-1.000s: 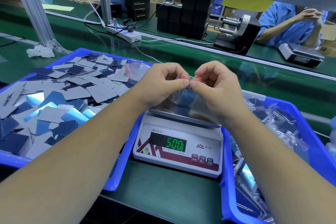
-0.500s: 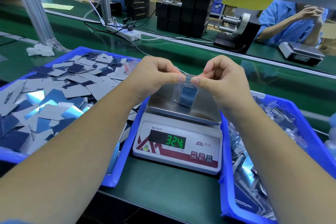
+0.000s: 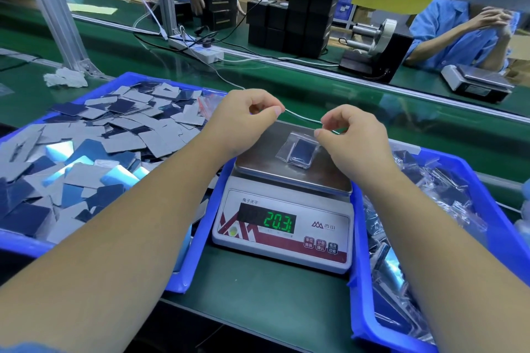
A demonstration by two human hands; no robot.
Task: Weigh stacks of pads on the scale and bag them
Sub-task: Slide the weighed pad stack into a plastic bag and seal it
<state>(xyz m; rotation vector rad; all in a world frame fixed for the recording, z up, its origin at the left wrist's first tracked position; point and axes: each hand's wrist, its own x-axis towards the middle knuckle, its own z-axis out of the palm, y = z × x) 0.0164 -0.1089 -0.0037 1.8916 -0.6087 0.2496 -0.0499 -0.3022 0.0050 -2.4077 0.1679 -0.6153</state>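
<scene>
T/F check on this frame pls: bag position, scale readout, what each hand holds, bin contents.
1. The bagged pads lie on the scale platform. True.
2. The display reads zero. False: it shows green digits, about 20.3.
3. The left hand grips the bag. False: its curled fingers hold nothing.
4. The right hand pinches the bag's top edge. True.
5. The left bin holds filled bags. False: it holds loose pads.
</scene>
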